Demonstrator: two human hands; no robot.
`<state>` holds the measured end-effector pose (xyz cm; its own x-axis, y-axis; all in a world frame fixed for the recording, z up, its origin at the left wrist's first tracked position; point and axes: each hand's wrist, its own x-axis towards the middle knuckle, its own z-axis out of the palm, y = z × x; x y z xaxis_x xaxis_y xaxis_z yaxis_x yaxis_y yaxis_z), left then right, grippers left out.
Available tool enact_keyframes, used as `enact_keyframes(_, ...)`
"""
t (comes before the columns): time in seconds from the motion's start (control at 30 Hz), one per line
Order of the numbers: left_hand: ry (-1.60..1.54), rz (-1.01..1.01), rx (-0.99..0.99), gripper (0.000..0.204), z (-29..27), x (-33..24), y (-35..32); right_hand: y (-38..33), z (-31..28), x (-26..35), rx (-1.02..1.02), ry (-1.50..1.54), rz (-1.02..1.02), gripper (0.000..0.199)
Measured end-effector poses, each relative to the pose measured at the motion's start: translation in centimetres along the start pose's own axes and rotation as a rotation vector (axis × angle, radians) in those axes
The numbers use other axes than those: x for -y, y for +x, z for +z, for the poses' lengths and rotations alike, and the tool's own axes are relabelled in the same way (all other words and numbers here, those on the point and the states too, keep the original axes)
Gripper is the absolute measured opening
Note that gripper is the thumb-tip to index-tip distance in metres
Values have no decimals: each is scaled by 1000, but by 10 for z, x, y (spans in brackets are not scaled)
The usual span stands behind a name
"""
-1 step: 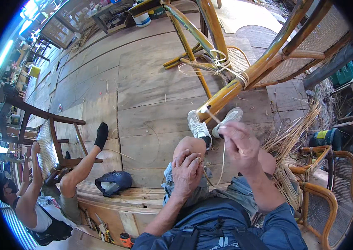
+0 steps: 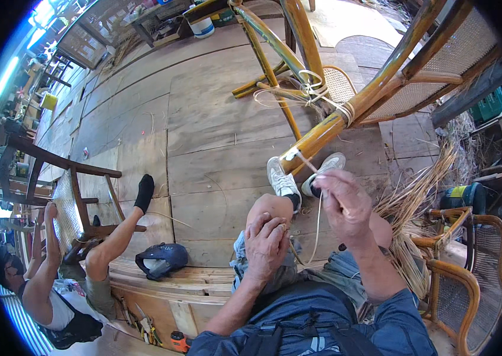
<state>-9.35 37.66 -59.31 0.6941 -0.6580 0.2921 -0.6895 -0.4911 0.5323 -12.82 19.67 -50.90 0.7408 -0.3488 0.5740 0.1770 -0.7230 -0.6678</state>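
A thin stick (image 2: 307, 161) is pinched in my right hand (image 2: 346, 199), fingers closed round it. Its tip touches a white patch (image 2: 292, 154) at the near end of a thick yellow-brown rattan pole (image 2: 322, 133), part of a chair frame. Farther up, pale cane strips (image 2: 315, 89) are wound and looped round the frame's joint. My left hand (image 2: 266, 240) lies over my left knee, its fingers spread and bent a little, holding nothing. A long pale cane strand (image 2: 317, 228) hangs below my right hand and curves toward my lap.
Loose cane strips (image 2: 414, 202) are heaped at my right, beside a rattan armchair (image 2: 470, 285). On the left another person (image 2: 49, 261) grips a dark wooden chair (image 2: 79, 193). A dark bag (image 2: 162, 260), pliers (image 2: 147, 326) and an orange-black tool (image 2: 178, 340) lie on my left.
My right hand has shifted slightly right and down with the stick. The white patch on the pole end looks a little larger. My left hand has stayed on the knee.
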Motion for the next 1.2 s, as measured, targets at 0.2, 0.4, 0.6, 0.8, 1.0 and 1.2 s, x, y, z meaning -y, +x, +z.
enact_keyframes(0.2,-5,0,1,16,0,-1,0,1,2,-1,23,66,-41,33)
enact_keyframes(0.4,15,0,13,16,0,-2,1,15,-5,5,61,26,-87,30)
enact_keyframes(0.6,14,-6,28,15,2,-3,0,41,-12,13,226,58,-46,25)
enact_keyframes(0.8,22,14,23,18,2,-1,-1,44,-20,14,165,-67,-88,18)
enact_keyframes(1.0,21,15,32,19,3,-3,-1,16,-19,-6,113,136,-4,19)
enact_keyframes(1.2,42,19,36,18,4,-6,-3,-31,13,-39,-241,1385,750,15)
